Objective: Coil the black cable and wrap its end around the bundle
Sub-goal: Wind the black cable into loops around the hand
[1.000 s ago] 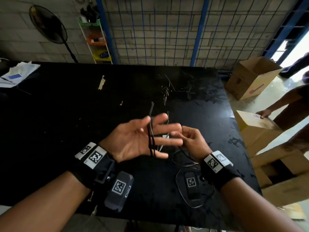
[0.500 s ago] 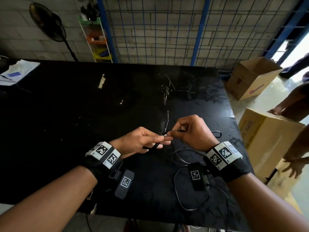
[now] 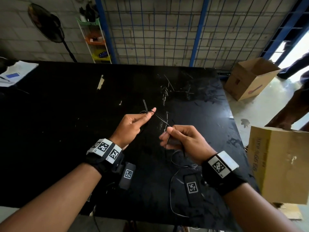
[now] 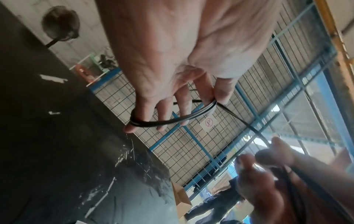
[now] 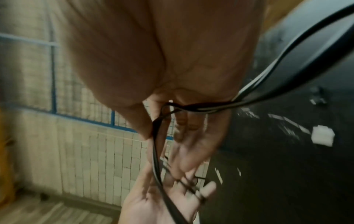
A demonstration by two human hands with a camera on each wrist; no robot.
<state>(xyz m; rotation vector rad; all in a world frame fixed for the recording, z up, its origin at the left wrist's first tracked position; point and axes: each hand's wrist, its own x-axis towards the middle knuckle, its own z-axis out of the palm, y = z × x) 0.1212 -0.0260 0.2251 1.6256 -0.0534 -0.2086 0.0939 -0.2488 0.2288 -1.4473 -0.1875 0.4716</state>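
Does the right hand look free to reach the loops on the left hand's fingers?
Probably yes. The right hand pinches the black cable just beside the left hand; nothing sits between them, and the loops lie exposed across the fingers.

1. The cable (image 4: 168, 120) is seen to be black, with pale glints.
2. The table (image 3: 58, 118) is black, streaked with white scratches.
3. Black-and-white square codes are printed on the wristbands (image 3: 104, 148).
4. The mesh (image 3: 158, 30) is framed in blue.

Glossy black cable (image 4: 162, 122), scratched shiny black table (image 3: 66, 114), matt brown cardboard box (image 3: 280, 164)
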